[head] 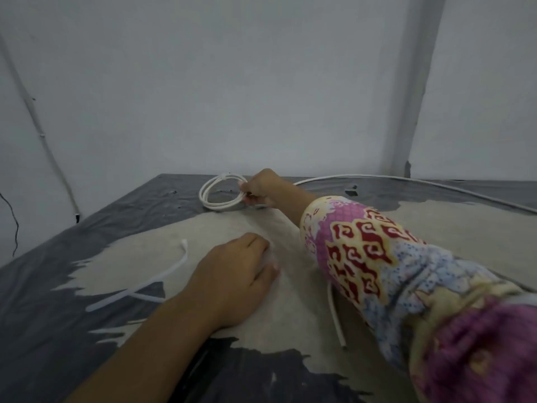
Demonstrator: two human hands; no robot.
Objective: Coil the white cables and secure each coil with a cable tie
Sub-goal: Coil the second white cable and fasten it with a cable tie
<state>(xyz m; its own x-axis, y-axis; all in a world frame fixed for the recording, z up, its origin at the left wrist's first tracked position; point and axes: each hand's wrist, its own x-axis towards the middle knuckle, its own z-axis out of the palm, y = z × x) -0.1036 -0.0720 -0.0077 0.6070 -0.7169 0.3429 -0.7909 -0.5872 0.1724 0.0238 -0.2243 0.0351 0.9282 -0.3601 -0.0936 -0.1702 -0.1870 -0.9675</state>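
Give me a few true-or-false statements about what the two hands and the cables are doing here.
1. The right hand holds the coil at the far edge of the table. True.
2. The coil already has a tie on it. True.
3. The left hand lifts a cable high in the air. False: it rests on the table.
4. Loose ties lie to the left of the left hand. True.
5. The right arm is bare. False: it wears a patterned sleeve.
6. The coil is black. False: it is white.
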